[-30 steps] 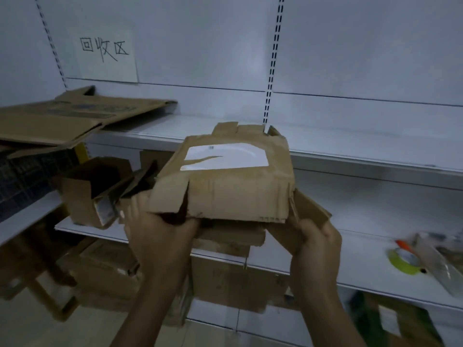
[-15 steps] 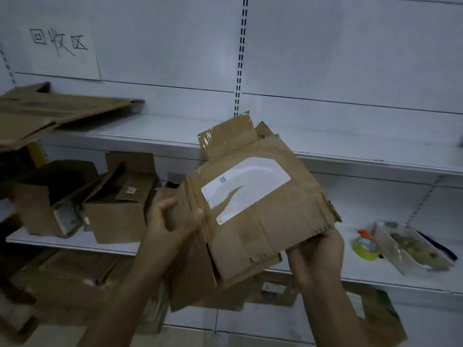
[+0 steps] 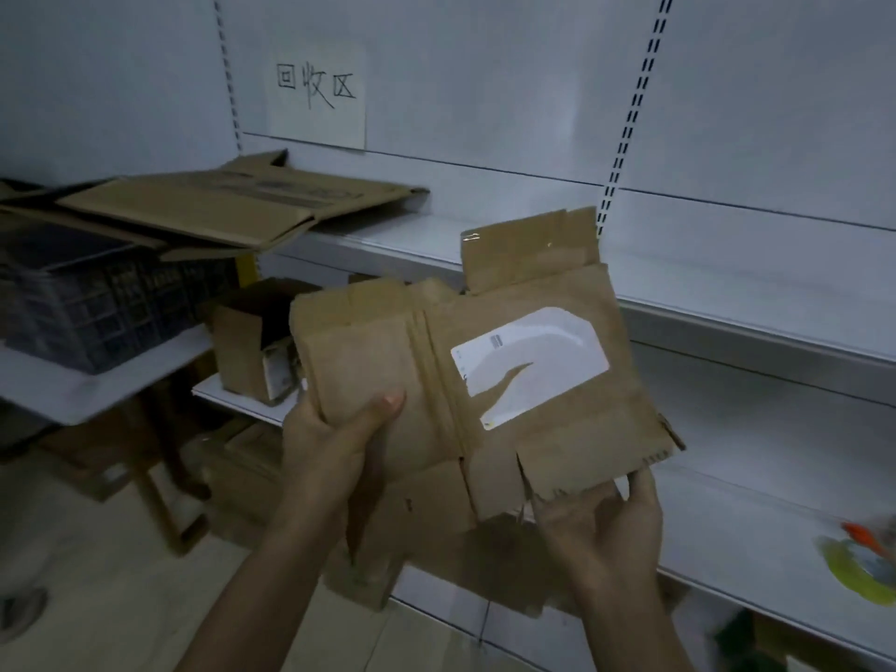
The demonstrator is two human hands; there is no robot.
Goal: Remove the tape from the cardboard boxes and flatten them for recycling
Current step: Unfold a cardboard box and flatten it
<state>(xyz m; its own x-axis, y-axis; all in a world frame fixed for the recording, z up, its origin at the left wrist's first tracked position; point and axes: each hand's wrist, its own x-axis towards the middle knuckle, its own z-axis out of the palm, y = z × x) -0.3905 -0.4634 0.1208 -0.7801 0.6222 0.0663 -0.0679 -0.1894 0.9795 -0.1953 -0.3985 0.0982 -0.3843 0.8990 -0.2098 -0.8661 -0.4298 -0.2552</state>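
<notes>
The cardboard box (image 3: 485, 380), a half-folded bundle a moment ago, now spreads almost flat between the hands.

The left hand (image 3: 334, 443) grips its left panel, thumb across the front and fingers behind; the right hand (image 3: 596, 521) holds the torn lower right flaps with curled fingers. The white label (image 3: 528, 366) faces the person. Glossy tape (image 3: 528, 244) seems to remain on the far flap, so peeling likely comes before stacking on the flattened cardboard (image 3: 218, 206), far left.
</notes>
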